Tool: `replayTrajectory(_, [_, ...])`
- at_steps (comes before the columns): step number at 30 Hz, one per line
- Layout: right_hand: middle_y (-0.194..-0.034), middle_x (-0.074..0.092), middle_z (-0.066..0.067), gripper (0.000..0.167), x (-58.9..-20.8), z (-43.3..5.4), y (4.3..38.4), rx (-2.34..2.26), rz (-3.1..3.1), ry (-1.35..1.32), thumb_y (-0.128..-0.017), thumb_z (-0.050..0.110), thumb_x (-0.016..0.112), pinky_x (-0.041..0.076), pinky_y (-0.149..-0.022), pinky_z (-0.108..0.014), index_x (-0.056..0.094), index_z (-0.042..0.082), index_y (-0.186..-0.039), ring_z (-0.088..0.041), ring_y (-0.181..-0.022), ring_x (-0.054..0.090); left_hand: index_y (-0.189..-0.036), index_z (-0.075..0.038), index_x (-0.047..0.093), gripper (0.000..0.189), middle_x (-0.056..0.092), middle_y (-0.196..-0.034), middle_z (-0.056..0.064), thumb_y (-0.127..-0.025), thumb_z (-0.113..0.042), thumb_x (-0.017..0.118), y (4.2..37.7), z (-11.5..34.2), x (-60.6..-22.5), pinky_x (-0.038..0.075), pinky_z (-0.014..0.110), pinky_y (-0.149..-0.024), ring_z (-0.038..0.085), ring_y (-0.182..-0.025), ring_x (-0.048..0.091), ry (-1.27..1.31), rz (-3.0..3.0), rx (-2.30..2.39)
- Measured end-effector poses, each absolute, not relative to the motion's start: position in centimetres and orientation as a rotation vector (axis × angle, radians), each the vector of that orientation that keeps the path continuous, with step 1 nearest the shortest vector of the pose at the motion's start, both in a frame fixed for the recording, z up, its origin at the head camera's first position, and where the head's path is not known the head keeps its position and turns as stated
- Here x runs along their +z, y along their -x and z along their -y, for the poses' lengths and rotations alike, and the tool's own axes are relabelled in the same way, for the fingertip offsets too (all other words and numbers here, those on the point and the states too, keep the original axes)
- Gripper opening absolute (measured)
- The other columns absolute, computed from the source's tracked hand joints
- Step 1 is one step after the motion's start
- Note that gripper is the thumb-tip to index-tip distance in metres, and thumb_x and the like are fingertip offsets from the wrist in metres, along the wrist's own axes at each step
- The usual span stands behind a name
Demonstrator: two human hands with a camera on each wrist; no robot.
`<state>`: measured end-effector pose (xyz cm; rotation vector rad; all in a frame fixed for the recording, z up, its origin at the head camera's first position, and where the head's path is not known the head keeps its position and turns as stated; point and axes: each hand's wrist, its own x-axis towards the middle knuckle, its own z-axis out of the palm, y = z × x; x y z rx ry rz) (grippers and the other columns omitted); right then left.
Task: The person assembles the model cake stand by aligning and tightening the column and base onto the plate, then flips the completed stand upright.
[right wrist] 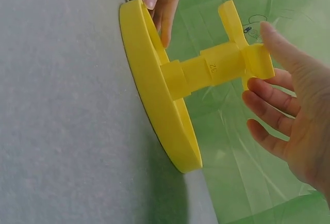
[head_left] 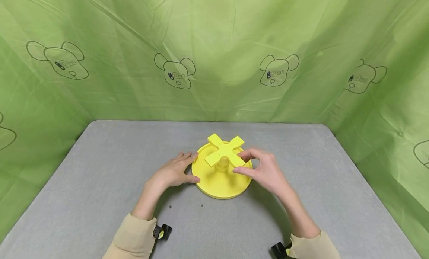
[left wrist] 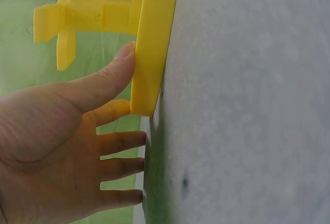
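A round yellow base (head_left: 221, 186) with a raised rim lies flat on the grey table. From its middle rises a stepped yellow post (right wrist: 198, 72), topped by a four-armed yellow cross piece (head_left: 225, 149). My left hand (head_left: 172, 172) rests at the left side of the rim, its thumb and index fingertips touching the edge and the other fingers stretched out straight toward the table. With thumb and fingers on either side, my right hand (head_left: 263, 169) pinches the near right arm of the cross piece. Small digits mark the post in both wrist views.
The grey table (head_left: 134, 143) has rounded far corners. Green cloth (head_left: 221, 35) printed with bear-head outlines hangs behind it and at both sides. Small dark specks (head_left: 170, 206) show on the tabletop near my left forearm. Both wrists wear black cameras (head_left: 165, 231).
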<state>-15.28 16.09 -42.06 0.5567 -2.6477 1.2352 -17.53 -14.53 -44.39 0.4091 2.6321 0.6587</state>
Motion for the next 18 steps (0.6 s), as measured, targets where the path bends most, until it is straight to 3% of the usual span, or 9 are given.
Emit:
replayTrajectory(3, [-0.112,0.073,0.002,0.043,-42.16,-16.18,15.42,1.23,2.591,-0.569,-0.079,0.029,0.091,0.057,-0.093,-0.033,0.075,0.018,-0.116,-0.017,-0.104,0.068,-0.164,-0.018,0.028,0.092,0.024,-0.171,0.017,-0.091,-0.047,0.076,17.52,14.52,-44.4,0.021,0.065,-0.128,0.043,-0.16,0.016,-0.407,-2.63,0.662])
replayTrajectory(7, [-0.14,0.061,0.001,0.062,-42.34,-16.47,15.73,1.213,2.584,-0.603,-0.079,0.031,0.091,0.053,-0.105,-0.044,0.066,0.024,-0.136,-0.019,-0.128,0.059,-0.164,-0.018,0.028,0.092,0.024,-0.171,0.017,-0.091,-0.047,0.076,17.49,14.5,-44.35,0.021,0.065,-0.128,0.043,-0.16,0.016,-0.406,-2.628,0.669])
replayTrajectory(10, [-0.161,0.044,0.002,0.076,-42.43,-16.76,15.76,1.215,2.661,-0.651,-0.081,0.037,0.089,0.043,-0.115,-0.061,0.054,0.033,-0.148,-0.025,-0.148,0.045,-0.164,-0.018,0.029,0.092,0.025,-0.171,0.017,-0.091,-0.047,0.076,17.47,14.51,-44.32,0.021,0.065,-0.128,0.043,-0.16,0.016,-0.407,-2.628,0.672])
replayTrajectory(13, [-0.171,0.029,0.003,0.084,-42.58,-16.89,15.75,1.229,2.744,-0.693,-0.083,0.042,0.086,0.032,-0.119,-0.07,0.043,0.039,-0.155,-0.029,-0.157,0.031,-0.164,-0.018,0.029,0.092,0.024,-0.171,0.017,-0.091,-0.047,0.076,17.44,14.55,-44.3,0.021,0.065,-0.128,0.043,-0.16,0.015,-0.407,-2.627,0.673])
replayTrajectory(18, [-0.173,0.022,0.006,0.084,-42.89,-16.89,15.94,1.349,2.74,-0.763,-0.088,0.034,0.082,0.037,-0.122,-0.061,0.037,0.035,-0.16,-0.024,-0.159,0.026,-0.164,-0.018,0.028,0.092,0.024,-0.171,0.017,-0.091,-0.047,0.075,17.42,14.56,-44.34,0.02,0.065,-0.128,0.043,-0.16,0.015,-0.402,-2.624,0.676])
